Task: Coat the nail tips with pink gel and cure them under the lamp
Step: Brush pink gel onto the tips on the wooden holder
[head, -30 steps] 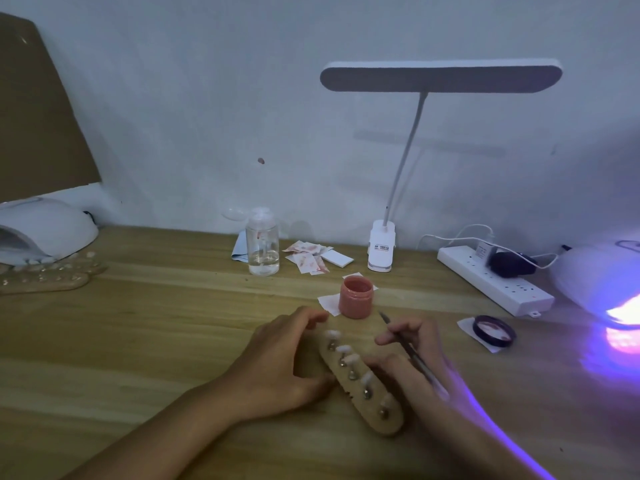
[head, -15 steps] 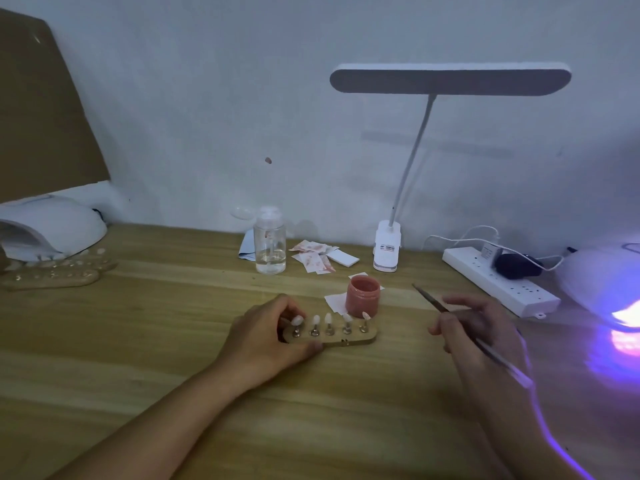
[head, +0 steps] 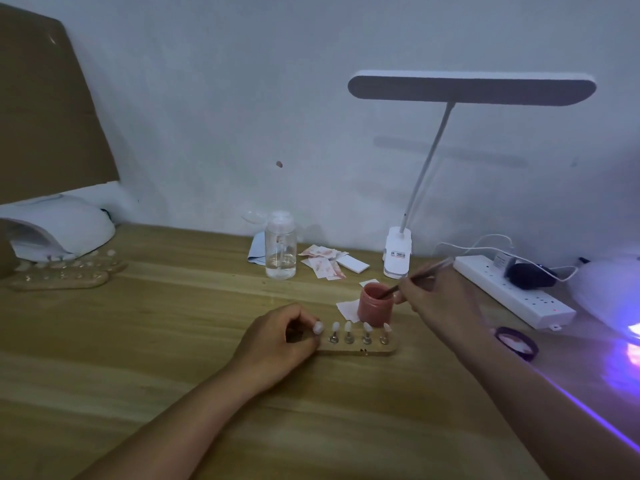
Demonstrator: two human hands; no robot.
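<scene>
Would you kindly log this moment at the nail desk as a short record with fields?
left hand: grips the left end of the wooden holder, flat on the table
right hand: pinches the brush, its tip dipped in the pink gel jar
nail tips: five, upright in a row on the holder, pale, no pink visible
curing lamp: far right edge, glowing violet

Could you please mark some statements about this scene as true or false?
1. The right hand dips the brush into the pink jar. True.
2. The jar is capped. False: it stands open.
3. The left hand holds the wooden holder at its left end. True.
4. The holder lies behind the jar. False: it lies in front, nearer the person.
5. The curing lamp on the right glows purple. True.
</scene>
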